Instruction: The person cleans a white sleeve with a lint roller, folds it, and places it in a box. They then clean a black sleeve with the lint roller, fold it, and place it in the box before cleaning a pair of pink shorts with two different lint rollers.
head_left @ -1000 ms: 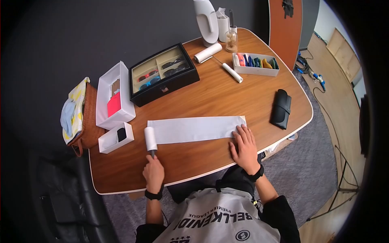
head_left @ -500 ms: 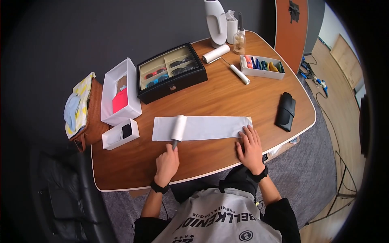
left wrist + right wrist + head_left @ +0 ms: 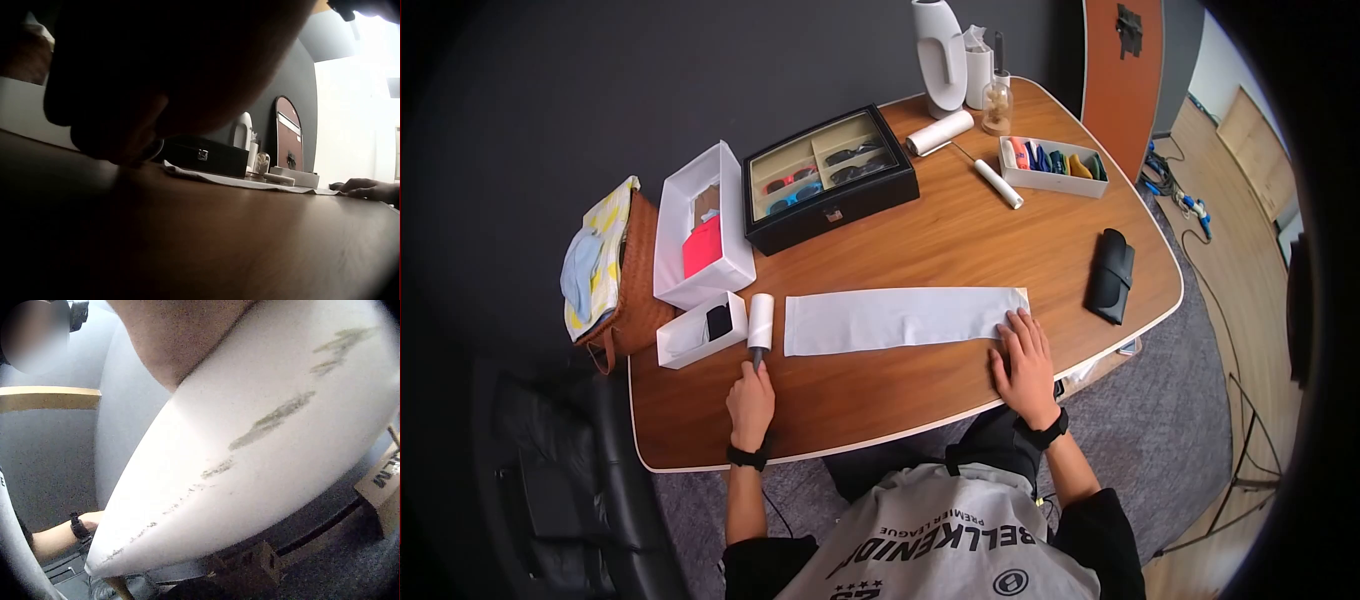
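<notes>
Head view, cloth (image 3: 870,320), left fingers (image 3: 749,378) gripping roller (image 3: 761,322)

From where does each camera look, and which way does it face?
Head: on the head, facing forward and down at the table, white cloth and white roller; left hand, right hand and shirt show.
Left wrist: on that wrist, facing low across the table; the left hand looms dark at top.
Right wrist: on that wrist, facing along a pale stained surface, perhaps the table's underside; close skin and left forearm show.
Head and left wrist share the cloth, black display case and right hand.
</notes>
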Motion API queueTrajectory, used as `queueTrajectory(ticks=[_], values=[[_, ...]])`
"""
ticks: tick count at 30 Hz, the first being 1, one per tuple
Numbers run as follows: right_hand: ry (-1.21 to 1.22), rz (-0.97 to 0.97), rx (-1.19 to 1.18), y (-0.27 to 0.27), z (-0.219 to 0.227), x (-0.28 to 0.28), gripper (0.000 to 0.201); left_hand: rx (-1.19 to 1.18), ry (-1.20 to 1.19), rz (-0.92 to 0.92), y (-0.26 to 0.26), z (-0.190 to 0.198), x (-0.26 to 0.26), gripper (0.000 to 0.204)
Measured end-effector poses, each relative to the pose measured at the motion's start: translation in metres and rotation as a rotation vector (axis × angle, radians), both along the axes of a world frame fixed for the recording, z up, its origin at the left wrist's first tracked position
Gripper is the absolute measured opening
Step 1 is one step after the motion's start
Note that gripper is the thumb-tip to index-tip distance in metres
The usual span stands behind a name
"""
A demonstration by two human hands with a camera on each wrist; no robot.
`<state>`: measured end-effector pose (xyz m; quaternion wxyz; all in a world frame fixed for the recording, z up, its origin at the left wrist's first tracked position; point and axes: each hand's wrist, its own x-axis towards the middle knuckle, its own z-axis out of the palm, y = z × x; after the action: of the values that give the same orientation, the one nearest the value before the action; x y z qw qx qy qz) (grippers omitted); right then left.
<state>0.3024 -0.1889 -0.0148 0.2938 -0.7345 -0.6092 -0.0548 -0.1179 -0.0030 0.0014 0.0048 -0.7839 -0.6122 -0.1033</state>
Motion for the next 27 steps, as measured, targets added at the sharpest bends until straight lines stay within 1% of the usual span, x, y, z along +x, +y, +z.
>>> queueTrajectory(ticks=[4, 6, 8, 10, 11, 14, 15, 16, 18, 21, 24, 26, 27], values=[[0.0, -0.006, 0.005, 0.0, -0.002, 0.001, 0.039, -0.007, -0.089, 0.026, -0.017, 0.007, 0.004, 0.034], [0.006, -0.005, 0.0, -0.001, -0.001, 0.002, 0.039, -0.032, -0.115, 0.017, -0.032, 0.016, 0.02, 0.034], [0.026, 0.011, 0.001, -0.001, -0.001, 0.003, 0.039, -0.056, -0.141, 0.023, -0.044, 0.015, 0.036, 0.034], [0.014, 0.027, -0.002, 0.0, -0.003, 0.01, 0.04, -0.091, -0.113, -0.01, -0.051, 0.014, 0.047, 0.033], [0.002, 0.035, -0.003, 0.0, -0.004, 0.015, 0.04, -0.091, -0.114, -0.044, -0.052, 0.009, 0.048, 0.032], [-0.009, 0.029, 0.002, 0.0, -0.002, 0.026, 0.041, -0.079, -0.078, -0.03, -0.051, 0.002, 0.048, 0.031], [-0.007, 0.029, -0.007, 0.0, -0.003, 0.029, 0.043, -0.107, -0.066, 0.006, -0.049, 0.004, 0.045, 0.031], [-0.004, 0.022, -0.01, -0.001, -0.003, 0.03, 0.043, -0.111, -0.063, -0.001, -0.046, 0.004, 0.042, 0.031], [-0.008, 0.026, 0.001, -0.001, -0.002, 0.028, 0.043, -0.107, -0.095, 0.087, -0.04, 0.004, 0.032, 0.033], [-0.012, 0.01, 0.003, -0.001, -0.003, 0.026, 0.043, -0.085, -0.101, 0.1, -0.033, 0.007, 0.02, 0.034], [-0.006, 0.003, 0.004, -0.001, -0.002, 0.026, 0.042, -0.051, -0.136, 0.101, -0.035, 0.019, 0.029, 0.033], [-0.007, 0.003, 0.002, -0.001, -0.002, 0.025, 0.042, -0.079, -0.198, 0.083, -0.04, 0.031, 0.048, 0.033], [-0.01, 0.003, 0.003, -0.001, -0.002, 0.025, 0.042, -0.09, -0.183, 0.056, -0.045, 0.038, 0.062, 0.032]])
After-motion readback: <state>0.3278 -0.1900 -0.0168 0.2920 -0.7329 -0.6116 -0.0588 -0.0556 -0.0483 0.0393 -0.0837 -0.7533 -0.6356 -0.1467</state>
